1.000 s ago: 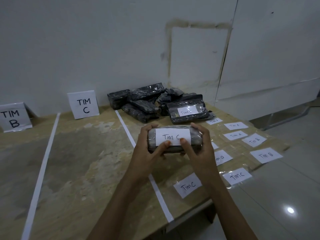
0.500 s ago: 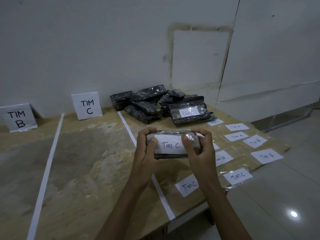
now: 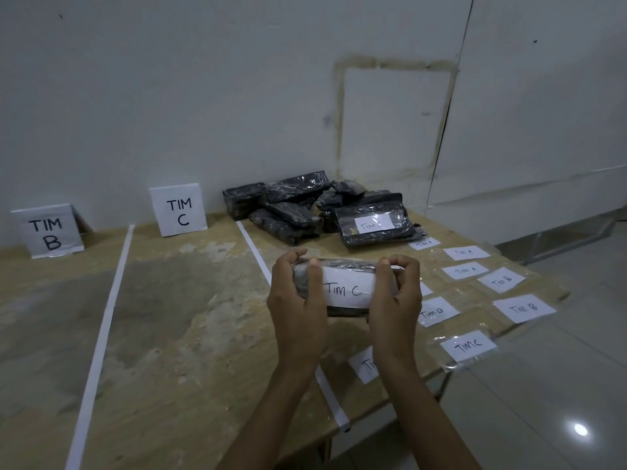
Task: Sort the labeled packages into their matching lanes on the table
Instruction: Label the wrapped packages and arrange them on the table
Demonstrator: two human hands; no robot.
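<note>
Bare white wall behind, worn table (image 3: 163, 334) split into lanes by white tape strips (image 3: 101, 334). TIM C sign (image 3: 178, 213) heads the middle lane, TIM B sign (image 3: 47, 230) the lane to its left. Unsorted pile of black packages (image 3: 305, 206) sits right of the C lane, loose labels (image 3: 524, 308) near the right edge. Held package (image 3: 344, 288) hangs above the right tape line, "Tim C" label facing up, likely for reading or pressing it down. Left hand (image 3: 297, 300) and right hand (image 3: 395, 300) each clamp an end, fingers curled tight.
</note>
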